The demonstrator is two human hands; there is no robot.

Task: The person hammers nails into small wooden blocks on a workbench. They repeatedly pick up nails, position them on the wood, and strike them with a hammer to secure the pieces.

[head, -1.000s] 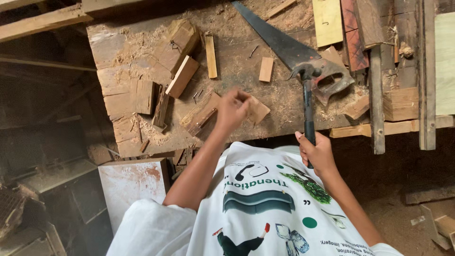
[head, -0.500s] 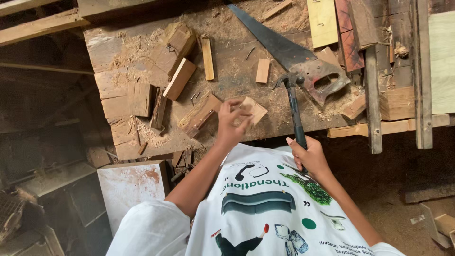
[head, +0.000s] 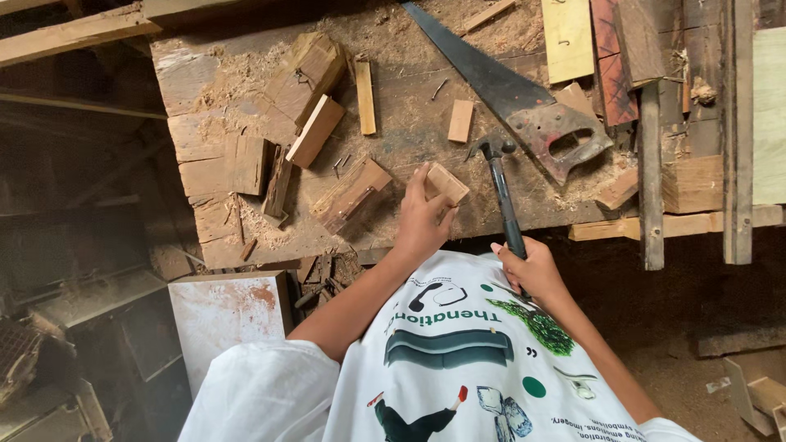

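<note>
One hammer [head: 501,192] up. One hand saw [head: 516,94] flat on the bench [head: 409,139]. Two hands in shot: left hand [head: 419,225] and right hand [head: 532,270]. Small loose wood blocks: one under the fingers [head: 446,183], one by the saw [head: 461,120], one slim stick [head: 365,97], one angled block [head: 316,131]. That's four. One white panel [head: 229,315] below.

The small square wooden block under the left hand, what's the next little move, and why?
Probably bring the claw hammer over the small square wooden block: the left hand steadies it on the sawdust-covered wooden workbench, while the right hand holds the hammer's head just beside it.
</note>
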